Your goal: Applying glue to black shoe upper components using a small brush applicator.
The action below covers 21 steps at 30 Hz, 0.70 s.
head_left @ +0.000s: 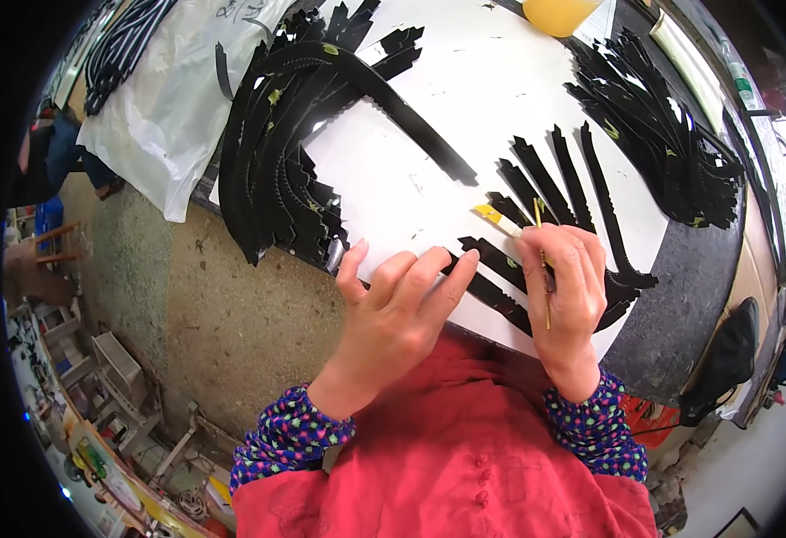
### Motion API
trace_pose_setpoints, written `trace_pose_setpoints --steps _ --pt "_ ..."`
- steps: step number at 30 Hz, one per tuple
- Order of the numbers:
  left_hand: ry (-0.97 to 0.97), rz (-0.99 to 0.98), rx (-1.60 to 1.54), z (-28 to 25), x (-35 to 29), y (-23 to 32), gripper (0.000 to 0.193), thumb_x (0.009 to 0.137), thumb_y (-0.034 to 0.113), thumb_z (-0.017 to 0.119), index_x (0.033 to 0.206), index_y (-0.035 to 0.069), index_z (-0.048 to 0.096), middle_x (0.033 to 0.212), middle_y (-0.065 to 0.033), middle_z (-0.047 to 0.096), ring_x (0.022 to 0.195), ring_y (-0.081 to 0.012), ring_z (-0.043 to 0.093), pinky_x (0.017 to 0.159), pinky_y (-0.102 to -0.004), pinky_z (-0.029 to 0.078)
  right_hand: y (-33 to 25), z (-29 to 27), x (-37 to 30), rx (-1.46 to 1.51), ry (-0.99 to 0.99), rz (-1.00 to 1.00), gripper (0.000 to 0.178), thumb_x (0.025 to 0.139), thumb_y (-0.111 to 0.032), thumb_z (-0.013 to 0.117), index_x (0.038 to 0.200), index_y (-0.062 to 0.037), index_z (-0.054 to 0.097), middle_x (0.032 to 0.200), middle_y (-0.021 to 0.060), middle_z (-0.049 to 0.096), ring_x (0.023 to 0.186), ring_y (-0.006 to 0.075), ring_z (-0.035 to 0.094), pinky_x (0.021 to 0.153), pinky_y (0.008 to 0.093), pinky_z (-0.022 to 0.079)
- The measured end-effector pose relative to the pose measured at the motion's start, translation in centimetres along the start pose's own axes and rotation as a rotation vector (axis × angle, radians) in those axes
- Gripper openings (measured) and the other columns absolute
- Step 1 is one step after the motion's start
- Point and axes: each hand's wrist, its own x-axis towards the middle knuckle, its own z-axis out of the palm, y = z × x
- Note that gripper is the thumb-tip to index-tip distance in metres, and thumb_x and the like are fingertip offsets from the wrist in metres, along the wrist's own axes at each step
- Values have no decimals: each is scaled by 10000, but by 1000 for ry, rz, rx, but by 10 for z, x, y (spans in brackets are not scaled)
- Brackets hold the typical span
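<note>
R hand [565, 287] grips thin yellow-handled brush [543, 269] w/ closed fingers; L hand [402, 300], fingers spread, presses flat black serrated strip [491, 258] on white board [429, 179].

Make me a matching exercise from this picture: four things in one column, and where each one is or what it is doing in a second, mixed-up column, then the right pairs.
Things
1. left hand
2. right hand
3. yellow cup
4. clear plastic bag

Places or states
A. at the far edge of the white table
B. holding a thin brush
C. draped over the table's left end
D. fingertips pressing a black toothed strip

Pairs: 1-D, 2-B, 3-A, 4-C
</note>
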Motion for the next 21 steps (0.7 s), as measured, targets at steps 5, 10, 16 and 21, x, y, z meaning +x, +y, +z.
trace_pose_setpoints --steps 5,10,16,21 --pt "-1 -6 3 3 -4 -2 441 842 103 666 1268 206 715 1175 35 545 1068 -142 491 1111 -479 227 -2 -5 -1 210 56 149 230 820 104 734 1018 6 667 939 132 686 826 263 676 730 313 544" --pt "-18 -13 -1 0 -5 1 429 853 104 638 1261 208 721 1178 38 542 1082 -146 471 1119 -477 220 -17 -26 -4 647 -138 528 136 901 89 689 1013 20 653 945 98 674 702 116 652 618 237 525" --pt "-8 3 47 2 -5 1 426 860 108 629 1264 206 721 1188 38 542 1083 -149 464 1126 -484 217 -13 -13 -12 546 -150 447 141 903 82 689 1021 16 648 925 87 670 677 112 636 590 234 505" --pt "-12 19 111 6 -10 4 345 876 223 644 1216 257 696 1344 131 571 1129 -142 452 1113 -516 246 -12 -12 -12 496 -137 408 156 891 81 697 1026 13 657 920 98 671 702 135 640 610 247 514"
